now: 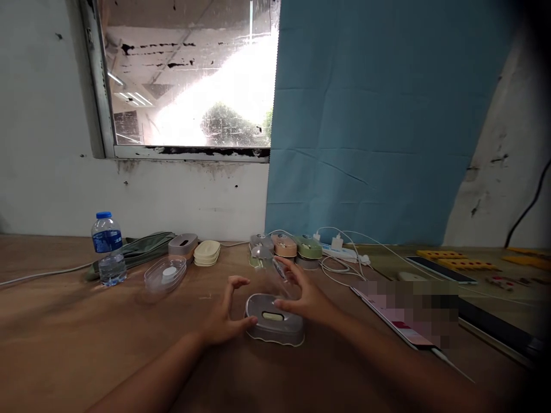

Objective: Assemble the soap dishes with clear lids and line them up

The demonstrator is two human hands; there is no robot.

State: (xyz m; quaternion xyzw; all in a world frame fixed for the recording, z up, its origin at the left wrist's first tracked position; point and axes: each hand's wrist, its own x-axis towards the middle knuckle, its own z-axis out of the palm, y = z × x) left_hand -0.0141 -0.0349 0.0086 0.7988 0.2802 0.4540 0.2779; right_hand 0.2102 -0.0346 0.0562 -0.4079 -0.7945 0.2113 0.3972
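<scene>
A grey oval plastic box (275, 330) with a slot in its top stands on the table before me, a wavy pale edge along its bottom. My left hand (230, 315) is at its left side, fingers curved apart and thumb tip at the box's edge, holding nothing. My right hand (303, 292) is over the box's right rear, with a clear plastic lid (280, 269) tilted between its thumb and fingers. The lid is blurred and carries a round greyish piece. Whether my right thumb also touches the box top, I cannot tell.
Behind stand grey, pink (284, 245) and green boxes (308, 248). Leftward are stacked cream pieces (207, 253), a clear tray (166, 274), another grey box (183, 244) and a water bottle (108, 249). Rightward lie a power strip (344, 254), cables, a tablet (396, 318) and a phone (441, 269).
</scene>
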